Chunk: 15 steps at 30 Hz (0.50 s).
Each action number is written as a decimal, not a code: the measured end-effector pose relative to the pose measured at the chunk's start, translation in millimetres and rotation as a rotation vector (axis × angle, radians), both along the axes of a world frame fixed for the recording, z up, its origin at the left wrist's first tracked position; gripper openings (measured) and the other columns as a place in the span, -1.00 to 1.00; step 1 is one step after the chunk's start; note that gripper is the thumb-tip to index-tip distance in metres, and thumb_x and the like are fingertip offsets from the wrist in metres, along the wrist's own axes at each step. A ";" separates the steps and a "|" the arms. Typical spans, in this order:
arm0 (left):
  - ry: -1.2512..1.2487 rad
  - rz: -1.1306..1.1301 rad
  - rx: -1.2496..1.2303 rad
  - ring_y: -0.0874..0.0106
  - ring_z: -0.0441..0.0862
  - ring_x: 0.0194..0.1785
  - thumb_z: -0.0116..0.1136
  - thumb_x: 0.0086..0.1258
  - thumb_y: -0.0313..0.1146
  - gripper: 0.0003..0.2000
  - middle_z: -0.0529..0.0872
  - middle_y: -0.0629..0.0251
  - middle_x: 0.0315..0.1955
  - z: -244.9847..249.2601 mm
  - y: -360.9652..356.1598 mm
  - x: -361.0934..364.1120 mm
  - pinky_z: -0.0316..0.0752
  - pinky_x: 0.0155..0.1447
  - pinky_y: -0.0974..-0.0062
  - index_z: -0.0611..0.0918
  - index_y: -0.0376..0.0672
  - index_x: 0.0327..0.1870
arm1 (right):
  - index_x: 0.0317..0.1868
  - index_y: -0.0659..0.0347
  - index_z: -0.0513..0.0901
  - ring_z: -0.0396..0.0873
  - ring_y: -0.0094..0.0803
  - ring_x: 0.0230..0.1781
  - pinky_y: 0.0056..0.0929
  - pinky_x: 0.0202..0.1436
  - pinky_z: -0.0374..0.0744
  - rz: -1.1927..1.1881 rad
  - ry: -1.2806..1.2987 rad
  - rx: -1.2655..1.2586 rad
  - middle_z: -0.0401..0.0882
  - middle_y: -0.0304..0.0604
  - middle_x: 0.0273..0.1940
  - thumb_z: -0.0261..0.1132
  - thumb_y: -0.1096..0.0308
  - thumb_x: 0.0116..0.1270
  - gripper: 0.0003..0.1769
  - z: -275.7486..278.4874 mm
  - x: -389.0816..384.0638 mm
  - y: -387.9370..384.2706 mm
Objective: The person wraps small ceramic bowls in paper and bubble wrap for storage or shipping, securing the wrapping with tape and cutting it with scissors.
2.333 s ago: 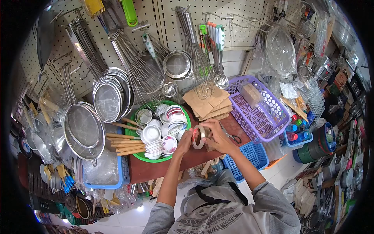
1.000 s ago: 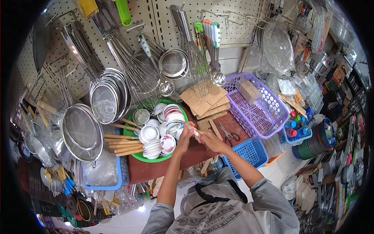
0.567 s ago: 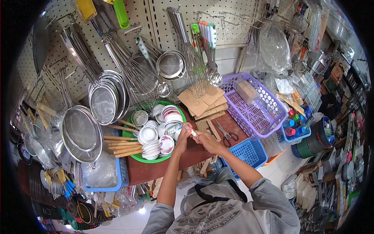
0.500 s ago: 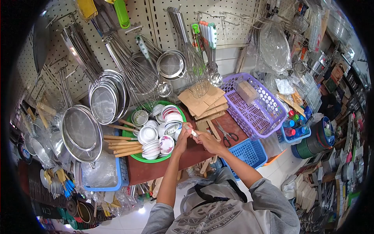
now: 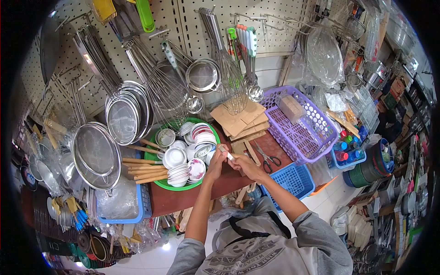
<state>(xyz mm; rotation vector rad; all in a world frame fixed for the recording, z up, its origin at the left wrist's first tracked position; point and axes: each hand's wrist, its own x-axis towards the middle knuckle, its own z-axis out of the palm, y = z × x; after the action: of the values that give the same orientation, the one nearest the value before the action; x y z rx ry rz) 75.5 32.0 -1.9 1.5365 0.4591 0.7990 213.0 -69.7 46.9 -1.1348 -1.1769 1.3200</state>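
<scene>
Both of my hands meet over the front of the red-brown table. My left hand (image 5: 216, 165) is closed around a small white object with a tan end (image 5: 228, 155), whose kind I cannot make out. Fingers of my right hand (image 5: 245, 166) are closed on the same object from the other side. Just left of them stands a green basin (image 5: 159, 184) filled with small white bowls (image 5: 174, 157), some patterned, and several wooden-handled tools (image 5: 151, 173). Scissors with dark handles (image 5: 267, 158) lie to the right of my hands, beside a strip of brown cardboard (image 5: 252, 152).
Brown cardboard pieces (image 5: 239, 120) are stacked behind my hands. A purple basket (image 5: 299, 155) holding a wrapped block (image 5: 292, 108) and a blue basket (image 5: 293, 181) stand at the right. Strainers (image 5: 123, 121) and whisks (image 5: 228, 75) hang from the pegboard (image 5: 256, 39).
The small white object has turned slightly between my fingers, with its tan end showing more clearly. My hands stay in nearly the same place.
</scene>
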 end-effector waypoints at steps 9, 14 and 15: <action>0.008 -0.003 -0.015 0.49 0.35 -0.26 -0.10 0.54 0.05 -0.60 0.41 0.34 -0.31 -8.4 2.9 1.7 0.29 -0.11 0.51 0.41 -0.11 0.08 | -0.26 0.19 0.42 0.19 -0.61 -0.38 -0.54 -0.25 0.26 0.034 -0.075 0.071 0.27 -0.38 -0.36 -0.11 0.28 0.48 -0.77 -5.6 2.8 -1.8; 0.029 -0.004 0.013 0.48 0.34 -0.26 -0.10 0.53 0.06 -0.59 0.41 0.34 -0.31 -10.1 4.3 1.8 0.29 -0.11 0.51 0.41 -0.11 0.08 | -0.29 0.17 0.40 0.18 -0.60 -0.39 -0.52 -0.24 0.26 0.027 -0.058 0.034 0.26 -0.37 -0.37 -0.12 0.27 0.45 -0.77 5.9 0.1 -5.5; 0.042 -0.017 -0.001 0.48 0.34 -0.26 -0.09 0.53 0.07 -0.59 0.41 0.34 -0.31 -10.9 4.9 0.9 0.29 -0.11 0.51 0.41 -0.11 0.07 | -0.30 0.17 0.39 0.18 -0.59 -0.39 -0.52 -0.25 0.25 0.024 -0.061 0.032 0.25 -0.38 -0.39 -0.12 0.27 0.44 -0.78 5.1 0.5 -5.5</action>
<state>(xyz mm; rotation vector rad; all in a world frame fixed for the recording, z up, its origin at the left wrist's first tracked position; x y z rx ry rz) 76.4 36.9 -12.8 1.5564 0.4770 0.7548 213.5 -75.2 52.0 -1.1485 -1.2552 1.2879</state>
